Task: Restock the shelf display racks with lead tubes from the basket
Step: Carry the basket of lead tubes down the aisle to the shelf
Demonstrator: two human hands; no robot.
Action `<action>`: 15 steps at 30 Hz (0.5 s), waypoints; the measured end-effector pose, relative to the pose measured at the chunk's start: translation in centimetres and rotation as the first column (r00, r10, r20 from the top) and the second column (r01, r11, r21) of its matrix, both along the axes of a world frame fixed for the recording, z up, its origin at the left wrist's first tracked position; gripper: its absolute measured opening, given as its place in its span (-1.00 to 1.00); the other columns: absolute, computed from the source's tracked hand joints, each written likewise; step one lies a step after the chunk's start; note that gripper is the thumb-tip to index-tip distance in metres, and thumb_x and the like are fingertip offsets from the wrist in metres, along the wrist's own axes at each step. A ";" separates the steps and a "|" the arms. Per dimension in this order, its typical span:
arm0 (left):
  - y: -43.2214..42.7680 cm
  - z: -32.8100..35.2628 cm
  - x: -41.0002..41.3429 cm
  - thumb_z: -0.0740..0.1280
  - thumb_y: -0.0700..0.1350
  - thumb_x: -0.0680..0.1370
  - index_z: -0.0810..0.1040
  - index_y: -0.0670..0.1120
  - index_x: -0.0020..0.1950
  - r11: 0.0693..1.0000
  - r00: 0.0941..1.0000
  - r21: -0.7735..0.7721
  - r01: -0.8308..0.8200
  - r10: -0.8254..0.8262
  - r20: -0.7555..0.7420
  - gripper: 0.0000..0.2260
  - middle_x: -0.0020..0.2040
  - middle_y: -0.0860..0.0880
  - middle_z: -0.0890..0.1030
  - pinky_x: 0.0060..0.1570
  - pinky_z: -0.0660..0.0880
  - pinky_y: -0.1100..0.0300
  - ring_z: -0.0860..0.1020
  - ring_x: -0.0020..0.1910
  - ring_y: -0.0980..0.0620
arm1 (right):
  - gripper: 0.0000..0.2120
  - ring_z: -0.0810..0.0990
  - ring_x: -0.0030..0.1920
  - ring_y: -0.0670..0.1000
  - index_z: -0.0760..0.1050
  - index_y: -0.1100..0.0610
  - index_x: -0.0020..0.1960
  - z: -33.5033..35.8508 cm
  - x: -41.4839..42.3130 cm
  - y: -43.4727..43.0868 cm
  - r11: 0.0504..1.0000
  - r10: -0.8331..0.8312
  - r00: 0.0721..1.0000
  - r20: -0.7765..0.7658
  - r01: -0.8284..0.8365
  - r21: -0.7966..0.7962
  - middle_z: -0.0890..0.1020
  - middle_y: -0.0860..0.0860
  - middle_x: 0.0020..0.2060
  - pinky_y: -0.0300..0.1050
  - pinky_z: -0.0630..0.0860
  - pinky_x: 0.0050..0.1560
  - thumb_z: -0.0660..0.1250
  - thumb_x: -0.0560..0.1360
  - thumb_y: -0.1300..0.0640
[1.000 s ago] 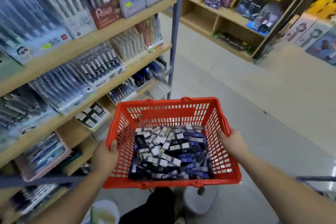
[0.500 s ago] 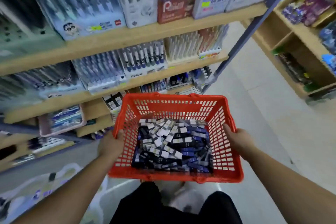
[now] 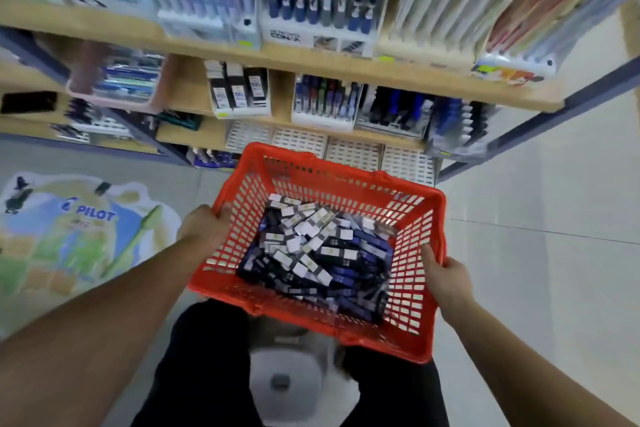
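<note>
- One red plastic mesh basket point(image 3: 346, 172), held before the wooden shelf point(image 3: 311, 61).
- Two grips: left grip point(image 3: 204, 229) clasps its left rim, right grip point(image 3: 446, 279) its right rim.
- Dark-and-white lead tubes point(image 3: 311, 253) heaped inside, too many to count.
- Four white slotted racks point(image 3: 353, 152) behind.

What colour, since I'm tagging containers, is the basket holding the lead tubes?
The basket is red-orange, clearest in the head view.

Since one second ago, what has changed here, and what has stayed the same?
The person turned left to face the shelf, bringing the basket close to the white racks low down; earlier it stood to their left. Nothing was taken or let go: the left hand and right hand hold the basket's sides as before, lead tubes inside.
</note>
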State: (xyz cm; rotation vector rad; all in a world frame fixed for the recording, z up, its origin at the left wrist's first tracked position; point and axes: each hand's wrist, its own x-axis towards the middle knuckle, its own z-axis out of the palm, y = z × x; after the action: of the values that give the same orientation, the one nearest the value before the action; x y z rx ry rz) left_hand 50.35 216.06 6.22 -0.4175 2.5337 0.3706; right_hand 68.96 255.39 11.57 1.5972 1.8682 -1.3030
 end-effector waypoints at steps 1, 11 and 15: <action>-0.3 -2.0 -0.1 0.10 0.30 0.66 0.57 -0.30 0.21 1.000 1.000 -0.005 -0.011 0.011 0.000 -0.35 0.10 -0.34 0.64 0.03 0.55 -0.05 0.61 0.02 -0.32 | -0.66 0.75 -0.25 0.13 0.52 0.03 -0.09 -2.1 -0.5 0.0 1.000 0.012 1.000 -0.002 -0.012 -0.008 0.72 0.04 -0.22 0.06 0.68 -0.11 0.34 0.59 -0.25; -5.0 -26.5 -1.1 -0.04 0.53 0.49 0.62 -0.20 -0.09 0.984 0.981 -0.034 -0.176 0.172 -0.092 -0.16 -0.18 -0.25 0.65 -0.10 0.57 0.00 0.61 -0.21 -0.24 | -0.65 0.73 -0.35 0.04 0.55 -0.01 -0.14 -28.2 -5.0 -3.6 0.991 0.116 0.992 -0.053 -0.113 0.067 0.71 -0.02 -0.32 0.00 0.69 -0.15 0.34 0.57 -0.28; -5.9 -34.6 -1.0 0.06 0.44 0.59 0.62 -0.28 -0.08 0.978 0.962 -0.022 -0.206 0.198 -0.190 -0.23 -0.17 -0.30 0.62 -0.11 0.47 0.00 0.57 -0.20 -0.26 | -0.62 0.72 -0.41 -0.03 0.59 0.05 -0.07 -36.9 -5.6 -4.7 0.988 0.141 0.983 -0.115 -0.134 0.073 0.72 -0.01 -0.33 -0.15 0.62 -0.30 0.33 0.58 -0.27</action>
State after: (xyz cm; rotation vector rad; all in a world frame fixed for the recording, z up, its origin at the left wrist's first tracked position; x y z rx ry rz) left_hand 49.38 210.14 -28.34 -0.6905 2.6923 0.4531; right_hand 63.38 250.66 -25.28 1.4195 2.0729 -1.3174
